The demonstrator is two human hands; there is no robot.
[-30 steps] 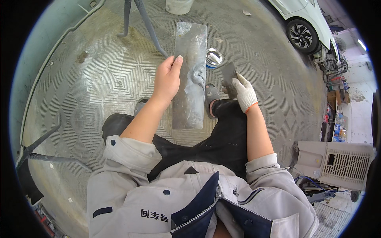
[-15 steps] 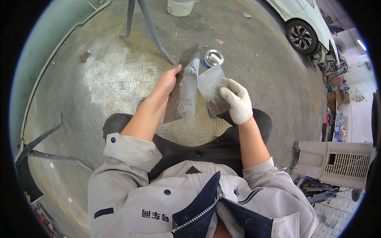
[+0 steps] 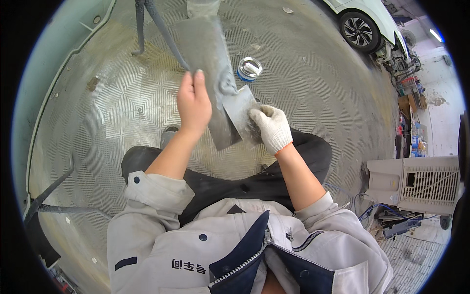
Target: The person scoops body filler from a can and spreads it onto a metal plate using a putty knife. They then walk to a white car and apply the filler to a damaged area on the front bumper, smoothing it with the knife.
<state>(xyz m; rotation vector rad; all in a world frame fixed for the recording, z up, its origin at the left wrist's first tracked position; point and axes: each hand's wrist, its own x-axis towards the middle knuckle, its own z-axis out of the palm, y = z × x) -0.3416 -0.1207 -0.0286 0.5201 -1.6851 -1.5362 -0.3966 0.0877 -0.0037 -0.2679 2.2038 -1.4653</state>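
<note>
A long, flat grey metal plate [image 3: 200, 46] slants away in front of me, held by my bare left hand [image 3: 194, 104] at its left edge; part of that grip is hidden. Pale grey paste [image 3: 228, 81] lies smeared along the plate's right side. My right hand [image 3: 272, 126], in a white knit glove, pinches a smaller flat metal scraper [image 3: 241, 106], which is also coated with grey paste. The scraper overlaps the plate's lower right part, and its edge appears to touch the paste there. Just beyond the scraper, an open round tin [image 3: 249, 69] with a blue side stands on the floor.
Grey metal stand legs [image 3: 164, 34] rise at the upper left, beside a whitish bucket [image 3: 203, 7]. A white car's wheel [image 3: 360, 31] is at the far right. A beige slatted plastic unit [image 3: 411, 183] stands at the right. My knees flank the patterned floor [image 3: 132, 93].
The plate has turned flatter, showing its broad face, and both hands have shifted left. The scraper has come down over the plate's lower right side. The left hand's fingers have loosened somewhat.
</note>
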